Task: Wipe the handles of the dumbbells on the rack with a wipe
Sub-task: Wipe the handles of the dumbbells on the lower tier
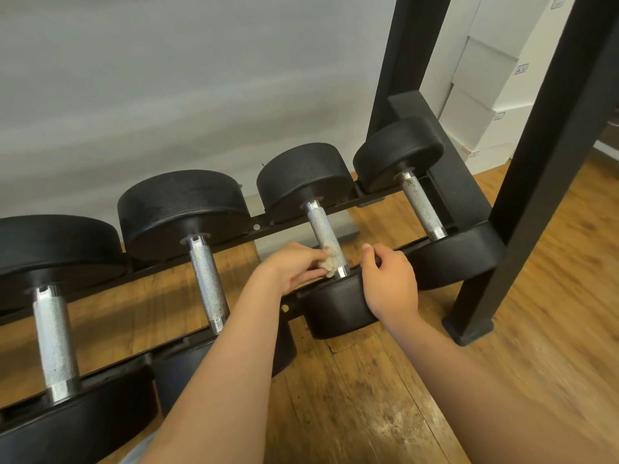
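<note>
Several black dumbbells with knurled steel handles lie across the low black rack [268, 226]. My left hand [294, 266] pinches a crumpled off-white wipe [331, 264] against the near end of the third dumbbell's handle [323, 229]. My right hand [390, 283] rests on that dumbbell's near black head [338, 309], fingers loosely curled at its top edge, holding nothing. To the left lie the second handle [209, 283] and the first handle [53, 339]. The fourth handle [420, 204] lies to the right, with pale bits clinging near its far end.
A black rack upright [536, 182] and its foot [469, 328] stand close on the right. A second black post [402, 61] rises behind. A pale wall backs the rack. White boxes [485, 95] are stacked at far right. Wooden floor [368, 413] lies below.
</note>
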`<state>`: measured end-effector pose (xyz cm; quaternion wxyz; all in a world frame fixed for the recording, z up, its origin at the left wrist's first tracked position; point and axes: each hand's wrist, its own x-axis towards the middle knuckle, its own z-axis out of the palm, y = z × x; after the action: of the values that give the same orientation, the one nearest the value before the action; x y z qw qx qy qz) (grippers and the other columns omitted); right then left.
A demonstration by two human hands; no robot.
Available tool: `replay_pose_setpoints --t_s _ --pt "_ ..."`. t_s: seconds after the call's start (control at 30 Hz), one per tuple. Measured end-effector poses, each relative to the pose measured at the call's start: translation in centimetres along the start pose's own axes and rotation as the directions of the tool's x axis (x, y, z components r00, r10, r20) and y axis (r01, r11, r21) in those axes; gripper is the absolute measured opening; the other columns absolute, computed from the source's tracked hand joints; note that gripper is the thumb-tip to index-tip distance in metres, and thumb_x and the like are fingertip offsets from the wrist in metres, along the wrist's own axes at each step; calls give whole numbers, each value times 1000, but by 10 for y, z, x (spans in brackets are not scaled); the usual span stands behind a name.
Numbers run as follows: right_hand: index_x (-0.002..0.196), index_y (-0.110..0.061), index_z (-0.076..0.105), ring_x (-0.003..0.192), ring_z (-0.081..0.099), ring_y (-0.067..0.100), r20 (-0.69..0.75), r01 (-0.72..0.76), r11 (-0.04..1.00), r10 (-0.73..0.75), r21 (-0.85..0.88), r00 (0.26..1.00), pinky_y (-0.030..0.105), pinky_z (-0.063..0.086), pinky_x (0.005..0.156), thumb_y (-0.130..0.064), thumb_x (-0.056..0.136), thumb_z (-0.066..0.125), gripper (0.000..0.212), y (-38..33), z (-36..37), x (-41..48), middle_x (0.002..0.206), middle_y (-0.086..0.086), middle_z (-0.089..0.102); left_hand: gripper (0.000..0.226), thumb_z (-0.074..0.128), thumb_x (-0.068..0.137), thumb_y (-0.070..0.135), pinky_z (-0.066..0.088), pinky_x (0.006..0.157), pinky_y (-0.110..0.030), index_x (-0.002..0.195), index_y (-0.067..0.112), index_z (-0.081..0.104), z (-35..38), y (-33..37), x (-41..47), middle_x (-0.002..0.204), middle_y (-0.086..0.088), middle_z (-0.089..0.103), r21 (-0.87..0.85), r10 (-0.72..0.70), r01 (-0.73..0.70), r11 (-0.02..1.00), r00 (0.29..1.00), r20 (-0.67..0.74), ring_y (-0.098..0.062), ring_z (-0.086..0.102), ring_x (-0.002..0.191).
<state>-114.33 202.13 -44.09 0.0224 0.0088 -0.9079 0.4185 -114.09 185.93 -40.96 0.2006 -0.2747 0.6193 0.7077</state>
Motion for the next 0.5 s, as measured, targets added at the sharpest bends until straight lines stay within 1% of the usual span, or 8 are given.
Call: replay_pose_setpoints --t_s 0.1,0.2,0.3,0.4,0.47,0.5 --pt "78 -26 56 87 58 25 6 -2 1000 2 -7 1000 42 48 74 -54 92 26 44 -2 -2 0 78 1 57 24 68 91 17 56 93 -29 112 4 67 6 -8 7 108 -9 72 71 70 -63 996 993 -98 -12 71 93" --pt "75 -21 56 85 56 22 6 1 1000 -1 -1 1000 45 48 79 -46 97 32 42 -5 -4 -1 70 -3 54 25 75 85 16 56 91 -29 106 3 69 10 -18 12 107 -10 73 31 110 -106 994 980 -169 -14 71 90" --pt "72 -21 54 86 55 22 -4 -3 1000 3 -7 1000 44 48 78 -45 98 33 41 -6 -5 -2 72 -2 54 31 80 80 18 57 90 -30 106 3 71 10 -21 14 106 -10 74 -57 106 -118 991 977 -183 -16 72 92" --pt "71 -24 53 88 55 22 0 -3 1000 3 -11 1000 43 47 77 -45 98 33 40 -6 -5 -2 73 -2 54 31 75 85 25 56 93 -30 109 7 69 7 -19 14 105 -7 74 -143 99 -121 982 983 -154 -14 72 92" --pt "71 -22 54 87 55 21 3 2 1000 -2 -5 1000 45 47 79 -43 99 34 40 -7 -5 -3 70 -3 52 30 73 87 23 56 92 -29 112 6 68 6 -18 14 107 -8 74 -147 105 -128 981 983 -152 -14 72 93" --pt "72 -22 55 87 55 21 5 3 1000 -3 -4 1000 46 48 80 -43 99 34 40 -8 -6 -3 70 -3 53 29 73 87 20 56 90 -27 111 5 68 6 -19 15 108 -8 73 -111 118 -138 984 978 -173 -14 72 93"
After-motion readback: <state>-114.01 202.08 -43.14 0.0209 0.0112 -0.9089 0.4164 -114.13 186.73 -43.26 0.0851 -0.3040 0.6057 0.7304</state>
